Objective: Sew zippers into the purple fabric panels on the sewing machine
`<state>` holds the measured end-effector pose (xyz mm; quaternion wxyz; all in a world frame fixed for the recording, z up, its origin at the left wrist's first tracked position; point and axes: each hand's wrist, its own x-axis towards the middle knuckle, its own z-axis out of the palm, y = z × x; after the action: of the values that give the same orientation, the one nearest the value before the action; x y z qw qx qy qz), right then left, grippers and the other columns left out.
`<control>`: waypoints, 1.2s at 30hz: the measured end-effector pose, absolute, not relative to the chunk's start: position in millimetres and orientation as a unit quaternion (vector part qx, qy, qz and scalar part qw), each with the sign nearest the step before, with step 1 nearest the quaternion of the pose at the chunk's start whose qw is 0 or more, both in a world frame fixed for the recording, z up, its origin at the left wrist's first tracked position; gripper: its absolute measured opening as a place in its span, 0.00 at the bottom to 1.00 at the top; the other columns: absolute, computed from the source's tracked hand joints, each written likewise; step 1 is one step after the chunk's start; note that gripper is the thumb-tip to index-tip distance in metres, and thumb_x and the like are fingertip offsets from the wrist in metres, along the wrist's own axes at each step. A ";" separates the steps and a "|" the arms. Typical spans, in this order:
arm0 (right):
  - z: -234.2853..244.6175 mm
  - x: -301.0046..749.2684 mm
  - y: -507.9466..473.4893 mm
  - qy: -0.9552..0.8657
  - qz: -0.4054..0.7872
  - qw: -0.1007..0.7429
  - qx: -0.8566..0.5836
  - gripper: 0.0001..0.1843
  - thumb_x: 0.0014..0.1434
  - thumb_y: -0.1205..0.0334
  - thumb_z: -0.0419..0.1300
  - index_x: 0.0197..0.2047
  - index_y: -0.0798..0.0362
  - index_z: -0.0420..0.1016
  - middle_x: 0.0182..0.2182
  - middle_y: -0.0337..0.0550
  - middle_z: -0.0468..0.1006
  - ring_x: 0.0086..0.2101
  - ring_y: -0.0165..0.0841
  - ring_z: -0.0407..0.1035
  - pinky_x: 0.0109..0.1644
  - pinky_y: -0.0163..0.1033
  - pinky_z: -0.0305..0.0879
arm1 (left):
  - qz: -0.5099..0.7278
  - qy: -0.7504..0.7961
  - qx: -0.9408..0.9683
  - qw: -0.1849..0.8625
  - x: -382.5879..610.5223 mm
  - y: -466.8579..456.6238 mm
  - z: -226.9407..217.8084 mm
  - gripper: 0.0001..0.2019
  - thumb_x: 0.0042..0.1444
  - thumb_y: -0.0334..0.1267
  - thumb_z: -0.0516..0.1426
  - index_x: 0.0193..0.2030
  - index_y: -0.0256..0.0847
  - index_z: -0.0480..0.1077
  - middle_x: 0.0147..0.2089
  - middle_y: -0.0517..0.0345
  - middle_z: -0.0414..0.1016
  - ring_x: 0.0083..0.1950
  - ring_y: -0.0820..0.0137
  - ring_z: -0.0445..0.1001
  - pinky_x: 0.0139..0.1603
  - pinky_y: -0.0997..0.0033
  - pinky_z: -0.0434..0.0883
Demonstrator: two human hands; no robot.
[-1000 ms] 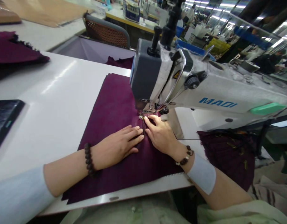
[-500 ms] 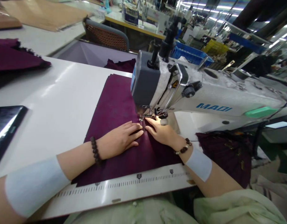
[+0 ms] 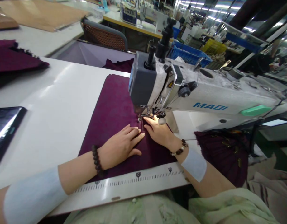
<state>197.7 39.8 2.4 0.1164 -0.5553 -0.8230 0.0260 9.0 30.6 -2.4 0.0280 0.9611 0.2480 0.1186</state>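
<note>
A purple fabric panel (image 3: 110,102) lies flat on the white sewing table, with a folded or stitched line running toward me from the presser foot (image 3: 140,119). My left hand (image 3: 123,144) rests on the fabric left of that line, fingers stretched out and thumb apart. Just right of the line, my right hand (image 3: 159,130) lies on the cloth, its index finger extended close beside the presser foot. Some of its other fingers are partly hidden near the machine head. The sewing machine (image 3: 143,84) stands over the panel's right part, its lamp lighting the needle area.
A ruler strip (image 3: 126,184) runs along the table's front edge. At left lie a dark tablet-like device (image 3: 7,130) and more purple fabric (image 3: 17,59). Purple pieces with metal zipper pulls (image 3: 224,155) sit at right. Behind are a chair (image 3: 104,34) and a blue crate (image 3: 190,54).
The purple panel has moved away from me under the presser foot, its near edge now farther from the front of the ruler. My left thumb is spread wider; the view has shifted slightly.
</note>
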 end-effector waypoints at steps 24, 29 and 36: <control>0.0 195.5 44.8 -0.827 0.040 0.145 -0.541 0.15 0.62 0.67 0.50 0.49 0.61 0.71 0.48 0.53 0.73 0.49 0.41 0.67 0.56 0.47 0.61 | 0.130 0.256 0.957 0.045 7.4 32.2 -5.4 0.30 0.54 0.52 0.56 0.57 0.30 0.63 0.50 0.44 0.68 0.52 0.57 0.67 0.59 0.51 0.63; -1.0 195.5 42.8 -0.826 0.019 0.149 -0.543 0.16 0.62 0.65 0.49 0.49 0.61 0.71 0.48 0.53 0.73 0.47 0.42 0.68 0.55 0.47 0.62 | 0.133 0.253 0.958 0.040 6.7 32.0 -6.4 0.30 0.54 0.52 0.56 0.56 0.30 0.63 0.50 0.44 0.68 0.52 0.56 0.67 0.58 0.51 0.63; -3.0 196.0 46.0 -0.829 0.027 0.153 -0.537 0.15 0.62 0.65 0.49 0.48 0.61 0.70 0.47 0.54 0.74 0.46 0.41 0.68 0.55 0.47 0.61 | 0.131 0.255 0.957 0.044 6.3 33.4 -6.4 0.30 0.54 0.52 0.56 0.56 0.30 0.63 0.50 0.44 0.68 0.52 0.57 0.67 0.58 0.51 0.63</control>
<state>196.0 46.0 -3.0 0.1528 -0.5372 -0.8291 0.0266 6.3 33.4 -6.4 0.0442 0.9570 0.2550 0.1307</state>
